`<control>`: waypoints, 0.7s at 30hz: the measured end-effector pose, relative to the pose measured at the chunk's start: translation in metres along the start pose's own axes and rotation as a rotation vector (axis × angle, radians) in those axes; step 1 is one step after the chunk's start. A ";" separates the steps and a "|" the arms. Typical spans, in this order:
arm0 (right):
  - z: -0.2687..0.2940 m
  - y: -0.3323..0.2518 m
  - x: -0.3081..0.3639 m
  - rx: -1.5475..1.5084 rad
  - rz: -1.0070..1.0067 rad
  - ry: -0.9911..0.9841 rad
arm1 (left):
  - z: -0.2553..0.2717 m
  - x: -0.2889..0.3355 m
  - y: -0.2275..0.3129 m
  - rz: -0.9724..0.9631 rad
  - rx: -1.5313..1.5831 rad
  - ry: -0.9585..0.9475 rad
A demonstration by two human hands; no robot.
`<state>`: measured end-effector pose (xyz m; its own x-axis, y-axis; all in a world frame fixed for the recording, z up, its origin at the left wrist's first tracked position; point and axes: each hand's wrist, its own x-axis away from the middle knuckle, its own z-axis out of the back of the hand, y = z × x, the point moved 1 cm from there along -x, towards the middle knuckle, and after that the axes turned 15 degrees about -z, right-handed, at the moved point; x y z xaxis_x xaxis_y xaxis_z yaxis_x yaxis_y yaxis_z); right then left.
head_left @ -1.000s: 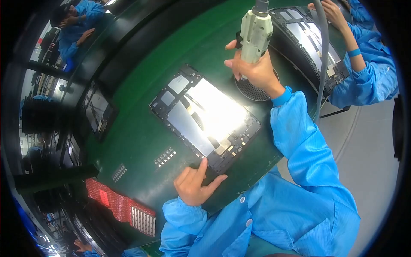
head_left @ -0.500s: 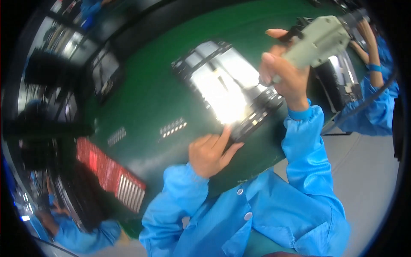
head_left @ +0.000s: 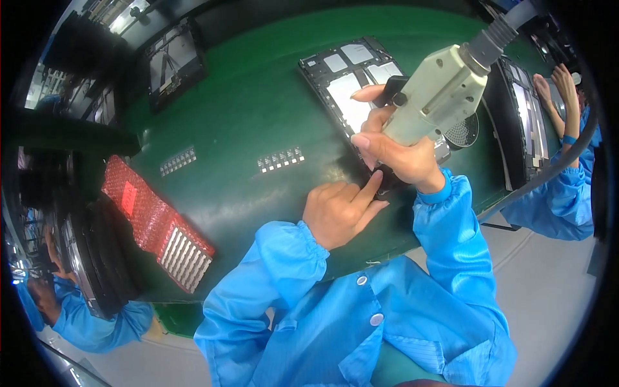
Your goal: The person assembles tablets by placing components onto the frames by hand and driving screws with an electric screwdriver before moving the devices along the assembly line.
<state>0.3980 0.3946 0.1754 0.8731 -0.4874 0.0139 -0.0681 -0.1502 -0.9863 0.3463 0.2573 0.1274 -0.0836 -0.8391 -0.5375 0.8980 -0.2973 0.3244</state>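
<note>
A flat black device chassis with silvery panels (head_left: 348,103) lies on the green bench in front of me, partly hidden by my right hand. My right hand (head_left: 406,158) is wrapped round a pale green power screwdriver (head_left: 438,97), its nose pointing down at the chassis's near edge. Fingers and tool cover the very tip. My left hand (head_left: 335,213) rests beside that edge. Its index finger stretches out to touch the black near corner, close to the screwdriver's nose; the thumb stands apart and the other fingers are curled. I see nothing held in it.
Two strips of small parts (head_left: 280,159) lie left of the chassis. Red bubble wrap (head_left: 145,206) adjoins rows of whitish pieces (head_left: 185,261). Other devices sit far left (head_left: 173,64) and right (head_left: 525,122), near a co-worker's hands (head_left: 561,90). A perforated round object (head_left: 464,131) and a cable (head_left: 574,151) are at right.
The view has shifted and sharpened. My right hand has brought the screwdriver down and nearer, from the chassis's right side to the near corner by my left index finger.
</note>
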 end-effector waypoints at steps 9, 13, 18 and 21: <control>-0.002 0.003 -0.002 0.030 -0.022 0.016 | -0.003 0.002 -0.003 0.007 0.040 0.020; 0.000 0.001 0.000 0.202 -0.002 -0.083 | -0.003 0.003 -0.004 0.014 0.038 0.022; -0.002 0.009 0.011 0.225 -0.013 -0.043 | -0.005 0.002 -0.001 -0.031 0.016 0.117; 0.002 0.008 0.016 0.210 0.024 0.000 | -0.010 0.000 0.010 -0.187 -0.063 0.191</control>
<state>0.4118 0.3872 0.1671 0.8722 -0.4891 -0.0098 0.0134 0.0438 -0.9990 0.3592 0.2587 0.1229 -0.1725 -0.6693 -0.7227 0.9003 -0.4048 0.1600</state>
